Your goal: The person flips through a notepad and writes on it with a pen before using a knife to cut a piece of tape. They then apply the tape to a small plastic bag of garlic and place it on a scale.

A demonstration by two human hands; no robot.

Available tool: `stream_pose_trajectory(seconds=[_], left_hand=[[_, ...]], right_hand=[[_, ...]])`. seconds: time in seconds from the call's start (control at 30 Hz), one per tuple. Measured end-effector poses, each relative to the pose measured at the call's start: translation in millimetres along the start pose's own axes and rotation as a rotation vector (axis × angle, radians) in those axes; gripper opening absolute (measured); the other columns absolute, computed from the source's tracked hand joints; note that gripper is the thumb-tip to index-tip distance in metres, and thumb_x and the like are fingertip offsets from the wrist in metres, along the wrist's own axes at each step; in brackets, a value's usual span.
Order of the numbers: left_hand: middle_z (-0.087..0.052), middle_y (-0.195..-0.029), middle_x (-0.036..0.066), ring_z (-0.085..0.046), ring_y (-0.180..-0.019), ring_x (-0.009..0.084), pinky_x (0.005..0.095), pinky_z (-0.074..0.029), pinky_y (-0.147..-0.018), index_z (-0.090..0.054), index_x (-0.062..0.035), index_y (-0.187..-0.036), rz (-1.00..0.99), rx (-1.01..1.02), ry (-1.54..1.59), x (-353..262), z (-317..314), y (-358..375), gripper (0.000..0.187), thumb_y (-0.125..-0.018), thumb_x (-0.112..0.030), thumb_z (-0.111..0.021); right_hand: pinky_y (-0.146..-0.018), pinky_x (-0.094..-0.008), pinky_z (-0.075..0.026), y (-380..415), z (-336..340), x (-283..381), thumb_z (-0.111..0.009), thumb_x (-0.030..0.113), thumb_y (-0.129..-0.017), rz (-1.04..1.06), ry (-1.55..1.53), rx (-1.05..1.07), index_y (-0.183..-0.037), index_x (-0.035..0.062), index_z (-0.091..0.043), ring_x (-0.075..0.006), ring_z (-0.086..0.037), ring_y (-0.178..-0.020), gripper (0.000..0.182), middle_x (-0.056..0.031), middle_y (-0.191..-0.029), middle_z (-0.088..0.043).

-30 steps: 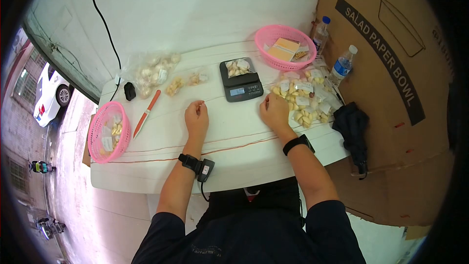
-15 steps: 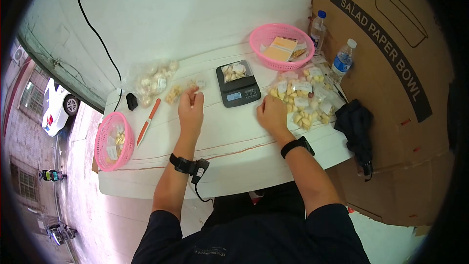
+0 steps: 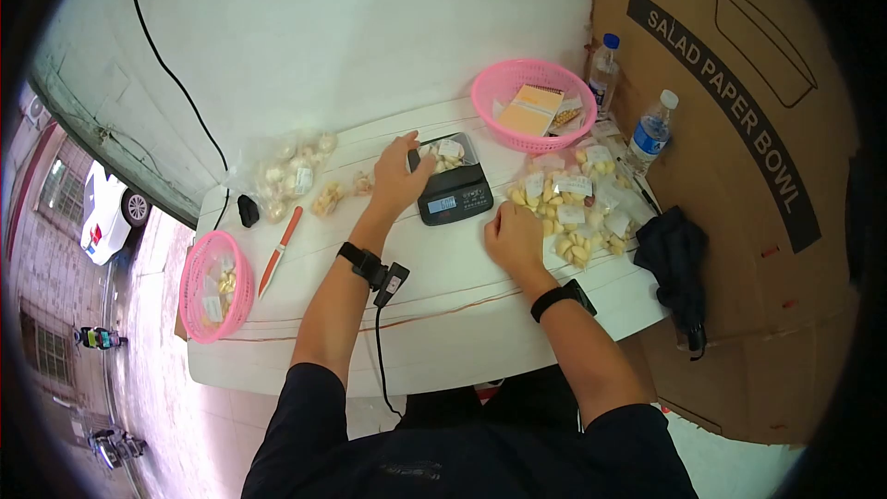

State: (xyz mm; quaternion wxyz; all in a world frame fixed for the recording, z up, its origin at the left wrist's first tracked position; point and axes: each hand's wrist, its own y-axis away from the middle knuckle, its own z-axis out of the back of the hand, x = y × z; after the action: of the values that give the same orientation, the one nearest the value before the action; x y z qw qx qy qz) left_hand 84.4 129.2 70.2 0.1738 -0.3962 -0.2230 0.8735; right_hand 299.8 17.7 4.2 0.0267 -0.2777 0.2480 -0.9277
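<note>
My left hand [image 3: 402, 177] reaches to the left edge of the black scale [image 3: 455, 196], its fingers apart beside a small labelled bag of pale pieces [image 3: 446, 154] on the weighing plate. My right hand [image 3: 515, 236] rests closed on the table, right of the scale and next to several labelled bags of yellowish pieces [image 3: 572, 245]; whatever its curled fingers hold, if anything, is hidden. Small bags of pieces [image 3: 328, 198] lie left of my left hand, beside a large clear bag of whitish round items [image 3: 282, 171].
An orange-handled knife [image 3: 280, 252] and a pink basket [image 3: 217, 286] are at the left. A pink basket with a notebook [image 3: 534, 141], two bottles [image 3: 650, 133], and a dark folded cloth item [image 3: 673, 254] stand or lie at the right, beside a large cardboard box [image 3: 730, 176].
My left hand has moved right and forward, from the small bags to the scale, and its fingers have spread. My right hand has stayed almost in place. The view has shifted slightly.
</note>
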Motion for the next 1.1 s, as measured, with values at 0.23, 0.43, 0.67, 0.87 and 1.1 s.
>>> stream_pose_trajectory(seconds=[0.23,0.43,0.67,0.87,1.1], left_hand=[[-0.054,-0.142,0.028,-0.034,-0.144,0.0507,0.0528,-0.034,-0.114,-0.050,0.0049,-0.141,-0.079,0.065,-0.111,15,-26,-4,0.067,-0.090,-0.035,-0.065],[-0.052,-0.143,0.031,-0.028,-0.146,0.0525,0.0524,-0.031,-0.115,-0.046,0.0061,-0.144,0.048,0.123,-0.079,33,-38,-8,0.068,-0.094,-0.037,-0.062],[-0.055,-0.139,0.031,-0.028,-0.145,0.0538,0.0540,-0.033,-0.114,-0.051,0.0050,-0.141,-0.002,0.057,-0.119,32,-44,-5,0.066,-0.094,-0.039,-0.064],[-0.063,-0.128,0.025,-0.049,-0.129,0.0494,0.0586,-0.037,-0.107,-0.057,-0.0008,-0.137,-0.067,0.047,-0.323,25,-36,-2,0.067,-0.085,-0.040,-0.074],[-0.067,-0.115,0.016,-0.062,-0.112,0.0307,0.0442,-0.049,-0.097,-0.059,-0.0015,-0.136,0.067,0.169,-0.193,19,-16,-5,0.071,-0.077,-0.032,-0.083]], right_hand=[[-0.070,-0.0530,-0.046,-2,4,2,-0.060,0.017,-0.080,-0.015,-0.013,0.031,-0.081,0.0042,-0.058,-0.0374,-0.062,-0.080,0.013,-0.0167,-0.079,-0.063],[-0.067,-0.0512,-0.046,-2,3,3,-0.061,0.013,-0.078,-0.002,0.000,-0.026,-0.077,0.0046,-0.058,-0.0373,-0.061,-0.075,0.009,-0.0154,-0.074,-0.062],[-0.070,-0.0515,-0.047,-1,3,1,-0.061,0.016,-0.080,-0.007,-0.001,0.040,-0.082,0.0043,-0.058,-0.0363,-0.062,-0.079,0.013,-0.0161,-0.079,-0.063],[-0.070,-0.0513,-0.047,-1,2,3,-0.061,0.016,-0.079,-0.008,0.022,0.019,-0.081,0.0045,-0.057,-0.0361,-0.062,-0.078,0.012,-0.0157,-0.077,-0.062],[-0.067,-0.0506,-0.046,-2,0,4,-0.062,0.013,-0.077,0.010,0.019,-0.048,-0.075,0.0055,-0.056,-0.0363,-0.060,-0.074,0.009,-0.0144,-0.072,-0.060]])
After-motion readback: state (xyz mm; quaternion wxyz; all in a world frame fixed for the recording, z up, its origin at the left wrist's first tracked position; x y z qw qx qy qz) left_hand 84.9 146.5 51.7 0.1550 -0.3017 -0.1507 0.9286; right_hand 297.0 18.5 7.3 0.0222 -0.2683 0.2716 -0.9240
